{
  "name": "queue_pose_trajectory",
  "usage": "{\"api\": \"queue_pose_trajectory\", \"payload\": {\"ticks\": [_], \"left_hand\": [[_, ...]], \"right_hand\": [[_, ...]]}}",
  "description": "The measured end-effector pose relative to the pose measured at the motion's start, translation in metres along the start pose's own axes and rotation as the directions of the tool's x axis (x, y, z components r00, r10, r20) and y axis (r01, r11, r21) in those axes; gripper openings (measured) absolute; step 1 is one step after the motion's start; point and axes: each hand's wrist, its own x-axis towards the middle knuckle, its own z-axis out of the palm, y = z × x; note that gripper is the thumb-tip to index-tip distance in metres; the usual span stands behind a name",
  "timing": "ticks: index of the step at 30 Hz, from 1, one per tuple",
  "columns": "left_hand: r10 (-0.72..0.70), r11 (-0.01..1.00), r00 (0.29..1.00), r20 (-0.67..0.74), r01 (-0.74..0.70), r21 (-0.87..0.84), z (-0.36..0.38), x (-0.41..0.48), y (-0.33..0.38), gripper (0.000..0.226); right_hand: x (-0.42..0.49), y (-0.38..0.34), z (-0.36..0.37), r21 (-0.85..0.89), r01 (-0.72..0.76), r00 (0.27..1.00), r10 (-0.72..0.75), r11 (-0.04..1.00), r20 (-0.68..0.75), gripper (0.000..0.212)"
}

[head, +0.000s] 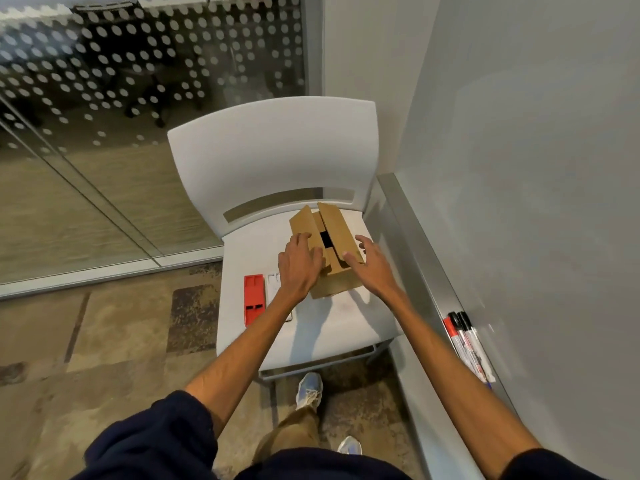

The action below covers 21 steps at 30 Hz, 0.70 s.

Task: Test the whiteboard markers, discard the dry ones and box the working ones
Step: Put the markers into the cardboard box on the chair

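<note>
White chair (277, 150) close beside the whiteboard (536, 168), glass wall (138, 98) with a dot pattern behind. On the seat's left front, a red piece (253, 299); just beside it a white piece (273, 282), partly hidden by the left forearm. Markers (467, 344) lying together on the ledge (422, 258) under the whiteboard, right of the chair, red and black caps at the far end; well apart from the box, touched by neither hand. One shoe (309, 389) below the seat's front edge.

Box (337, 285) of brown card toward the seat's back right, two long flaps folded nearly shut, a narrow dark gap between them. Contents hidden; cannot tell what lies inside. Left hand (298, 268) flat on the left flap, fingers close together, pressing down. Right hand (372, 268) at the right flap, fingers spread, forefinger tip on the flap's near end.
</note>
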Motion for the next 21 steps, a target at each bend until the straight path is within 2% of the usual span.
{"api": "queue_pose_trajectory", "payload": {"ticks": [5,10,16,21], "left_hand": [[-0.134,0.99,0.981,0.142,0.139,-0.026,0.011,0.042,-0.014,0.073],[-0.271,0.96,0.93,0.249,0.28,0.0,0.028,0.072,-0.025,0.088],[-0.298,0.951,0.901,0.317,0.31,0.011,0.04,0.094,-0.035,0.092],[-0.268,0.961,0.904,0.334,0.277,0.022,0.043,0.098,-0.033,0.084]], "right_hand": [[0.042,-0.007,0.01,-0.073,-0.077,0.997,0.077,0.994,-0.002,0.064],[0.072,-0.013,0.027,-0.13,-0.138,0.99,0.142,0.982,0.017,0.066],[0.09,-0.01,0.044,-0.179,-0.176,0.983,0.184,0.968,0.028,0.072],[0.095,-0.007,0.054,-0.232,-0.186,0.982,0.191,0.955,0.0,0.07]]}}
